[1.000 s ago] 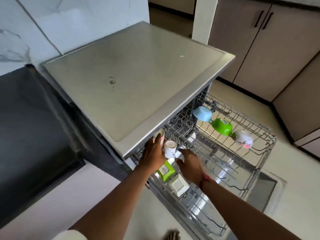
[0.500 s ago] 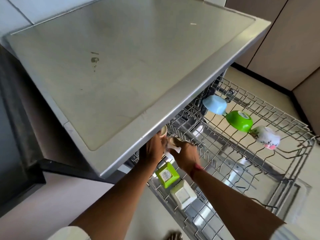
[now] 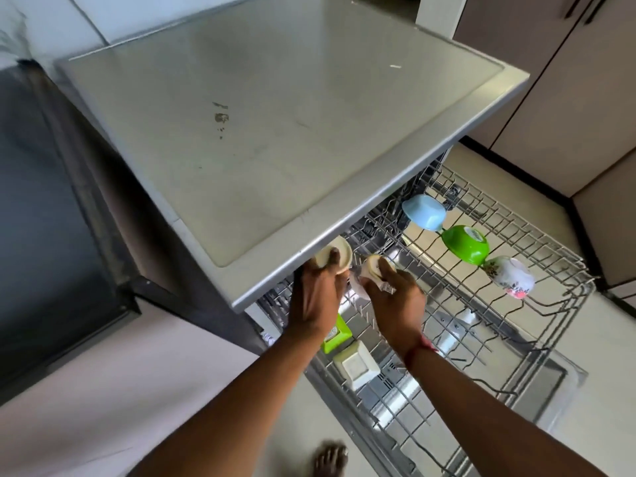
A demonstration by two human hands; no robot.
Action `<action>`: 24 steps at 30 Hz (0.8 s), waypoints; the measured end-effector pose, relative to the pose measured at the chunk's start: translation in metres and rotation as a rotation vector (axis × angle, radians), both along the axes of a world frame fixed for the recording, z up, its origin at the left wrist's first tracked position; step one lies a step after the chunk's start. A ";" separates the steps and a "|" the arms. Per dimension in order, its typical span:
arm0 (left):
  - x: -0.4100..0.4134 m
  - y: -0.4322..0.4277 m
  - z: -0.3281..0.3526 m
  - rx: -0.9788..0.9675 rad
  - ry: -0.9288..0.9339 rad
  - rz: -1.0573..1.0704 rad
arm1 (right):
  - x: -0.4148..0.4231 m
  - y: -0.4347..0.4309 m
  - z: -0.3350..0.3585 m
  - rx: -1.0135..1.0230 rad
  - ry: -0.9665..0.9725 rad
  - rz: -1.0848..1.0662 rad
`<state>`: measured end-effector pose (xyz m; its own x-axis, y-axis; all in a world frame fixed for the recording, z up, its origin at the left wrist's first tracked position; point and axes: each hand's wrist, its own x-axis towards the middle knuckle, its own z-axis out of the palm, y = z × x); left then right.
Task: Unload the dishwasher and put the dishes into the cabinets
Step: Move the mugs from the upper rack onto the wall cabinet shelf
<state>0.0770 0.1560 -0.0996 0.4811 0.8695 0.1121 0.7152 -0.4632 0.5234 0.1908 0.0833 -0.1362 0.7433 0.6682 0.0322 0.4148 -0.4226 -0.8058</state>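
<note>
A sticker sits on the upturned base of the glossy green plastic bowl (image 3: 466,244), and another label covers the lime-green square container (image 3: 336,333) partly hidden under the left wrist. The print on both is too small to read. The left hand (image 3: 318,299) curls its fingers round a cream round cup (image 3: 335,257) at the front lip of the brushed steel dishwasher top (image 3: 275,132), one finger lying across the cup's pale bottom. Just beside it, the right hand (image 3: 395,299) grips a smaller cream cup with a patterned white side (image 3: 373,268), fingers bent over it. A red thread (image 3: 421,349) circles that wrist. Both cups are held above the near-left corner of the pulled-out grey wire dishwasher rack (image 3: 537,304). Along the rack's far side a light blue bowl (image 3: 425,212), the green bowl and a white bowl with a floral print (image 3: 511,277) stand tipped in a row, each just beside the next. A white square dish (image 3: 358,364) sits base up at the near edge, next to the green container. The steel top bears a few dark specks. Beige cabinet doors (image 3: 568,98) with dark handles fill the right, pale floor tiles (image 3: 499,173) lie under the rack, a dark panel (image 3: 34,218) stands at left below a white marbled wall (image 3: 41,25), and a bare foot (image 3: 330,459) shows blurred at the bottom.
</note>
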 end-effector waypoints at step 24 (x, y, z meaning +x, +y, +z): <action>-0.219 -0.198 0.333 0.366 -0.386 0.177 | -0.157 -0.131 0.366 0.493 -0.104 0.337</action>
<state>-0.1415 -0.0418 0.2336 0.1958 0.8045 0.5607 0.5872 -0.5541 0.5900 0.0343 -0.0473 0.2294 0.4698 0.7542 0.4587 0.5480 0.1583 -0.8214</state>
